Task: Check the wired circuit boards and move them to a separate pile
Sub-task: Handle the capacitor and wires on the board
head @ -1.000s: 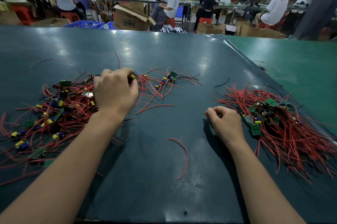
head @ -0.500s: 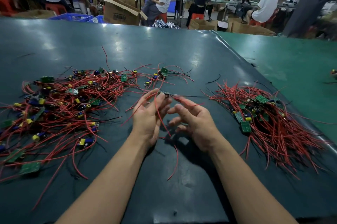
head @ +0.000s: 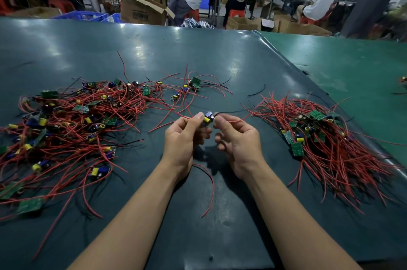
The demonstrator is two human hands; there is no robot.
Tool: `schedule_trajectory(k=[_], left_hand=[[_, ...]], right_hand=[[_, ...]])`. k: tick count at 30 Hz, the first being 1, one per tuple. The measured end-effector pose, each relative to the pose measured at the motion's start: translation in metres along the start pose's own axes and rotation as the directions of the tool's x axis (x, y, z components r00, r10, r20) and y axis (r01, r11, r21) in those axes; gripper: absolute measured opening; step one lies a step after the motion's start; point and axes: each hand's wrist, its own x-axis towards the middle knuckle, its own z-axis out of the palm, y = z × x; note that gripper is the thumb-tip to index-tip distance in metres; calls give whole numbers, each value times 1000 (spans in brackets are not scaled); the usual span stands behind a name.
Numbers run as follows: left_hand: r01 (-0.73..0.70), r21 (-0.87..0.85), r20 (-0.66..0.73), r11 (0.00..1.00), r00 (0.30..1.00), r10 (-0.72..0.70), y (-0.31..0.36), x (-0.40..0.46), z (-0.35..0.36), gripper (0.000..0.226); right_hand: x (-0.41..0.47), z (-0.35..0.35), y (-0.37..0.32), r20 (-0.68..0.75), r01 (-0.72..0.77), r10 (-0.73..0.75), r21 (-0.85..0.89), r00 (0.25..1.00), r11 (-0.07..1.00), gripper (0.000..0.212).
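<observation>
Between the two piles, left hand (head: pixel 184 137) and right hand (head: pixel 239 142) share a pinching grip on one circuit board (head: pixel 208 118), above the worktop (head: pixel 198 54).

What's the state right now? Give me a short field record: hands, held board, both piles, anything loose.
left hand: pinches the held board from its left side
right hand: fingers pinch the board's right end
held board: raised above the table, between the piles, red wires trailing both ways
left pile: spread wide, tangled
right pile: tighter bundle, wires roughly aligned
loose red wire: on the table below the hands
</observation>
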Motion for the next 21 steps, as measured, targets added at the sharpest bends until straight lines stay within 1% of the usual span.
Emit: schedule_trajectory(k=[2,4,7,10,12,14,17,19,21], left_hand=[[-5,-7,10,1000,1000,5,0,-1,0,17],[-16,19,19,1000,1000,16,1,-1,1,19],[-18,19,20,1000,1000,18,1,-1,1,19],[-1,-15,34,1000,999,2,2,0,0,13],[28,-18,73,999,997,-26,2,-1,0,17],[38,-18,111,999,993,-36,2,-3,-1,26],[5,1,121,1000,993,-5,0,-3,-2,22],[-12,15,116,1000,993,10,-2,-3,-3,19],[-34,35,132,999,991,29,-3,-3,-4,18]], right_hand=[[0,1,0,59,-30,29,7,998,1000,15],[1,0,0,84,-23,22,6,996,1000,13],[2,-2,0,78,-12,10,30,997,999,6],[3,-3,0,66,18,-20,38,998,999,5],[4,-4,0,42,29,-30,12,999,1000,9],[5,-5,0,21,39,-38,-23,999,999,10],[6,-6,1,5,86,-86,-104,996,991,5],[5,-3,4,23,108,-106,-145,994,983,8],[5,-2,5,24,116,-114,-148,993,982,11]])
